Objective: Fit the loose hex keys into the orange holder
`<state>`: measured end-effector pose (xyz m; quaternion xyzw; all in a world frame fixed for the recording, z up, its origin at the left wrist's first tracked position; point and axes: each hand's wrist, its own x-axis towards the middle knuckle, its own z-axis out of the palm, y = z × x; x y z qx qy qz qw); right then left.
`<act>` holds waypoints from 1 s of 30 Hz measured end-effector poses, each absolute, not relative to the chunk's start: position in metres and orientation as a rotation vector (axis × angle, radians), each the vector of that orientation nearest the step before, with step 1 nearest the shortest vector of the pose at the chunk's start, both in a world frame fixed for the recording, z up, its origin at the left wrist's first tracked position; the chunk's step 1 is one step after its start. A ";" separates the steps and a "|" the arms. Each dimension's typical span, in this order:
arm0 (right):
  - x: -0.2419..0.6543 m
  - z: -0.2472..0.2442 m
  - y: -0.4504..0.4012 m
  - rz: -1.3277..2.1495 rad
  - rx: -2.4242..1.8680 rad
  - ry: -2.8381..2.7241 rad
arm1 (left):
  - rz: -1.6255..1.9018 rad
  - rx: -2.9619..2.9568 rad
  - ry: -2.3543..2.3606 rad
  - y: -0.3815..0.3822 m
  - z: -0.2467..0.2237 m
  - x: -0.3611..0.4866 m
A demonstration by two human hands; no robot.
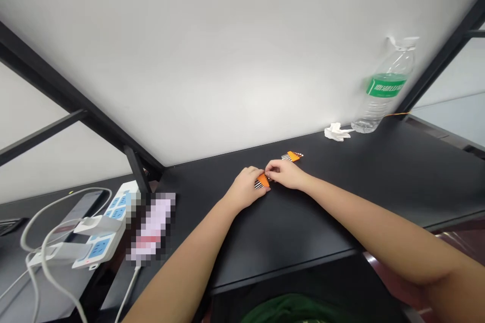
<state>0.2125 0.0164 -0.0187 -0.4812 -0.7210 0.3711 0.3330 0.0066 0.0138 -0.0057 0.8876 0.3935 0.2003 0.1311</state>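
Observation:
My left hand (248,187) rests on the black table, with thumb and fingers closed about the edges of a small orange piece with black-and-white stripes (262,180). From the right, my right hand (288,173) meets the piece's far end, its thumb and forefinger pinched together. Whatever lies between those fingertips is too small to make out. Just beyond my right hand lies a second orange striped piece (293,156), with a thin dark-and-white spotted strip at its right end.
A clear plastic bottle (386,86) with a green label stands by the wall at the right, beside a crumpled white tissue (336,132). At left are a blurred-out phone-like object (153,229) on a cable, a white power strip (113,222) with plugs, and a dark phone (85,209).

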 end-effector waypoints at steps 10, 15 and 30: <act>0.207 -0.019 0.013 0.518 -1.238 -2.148 | 0.664 2.598 1.201 0.010 -0.013 0.015; 0.209 -0.017 0.010 0.435 -1.273 -2.198 | 0.660 2.611 1.198 0.012 -0.014 0.015; 0.211 -0.006 0.005 0.394 -1.373 -2.317 | 0.645 2.604 1.136 0.009 -0.008 0.016</act>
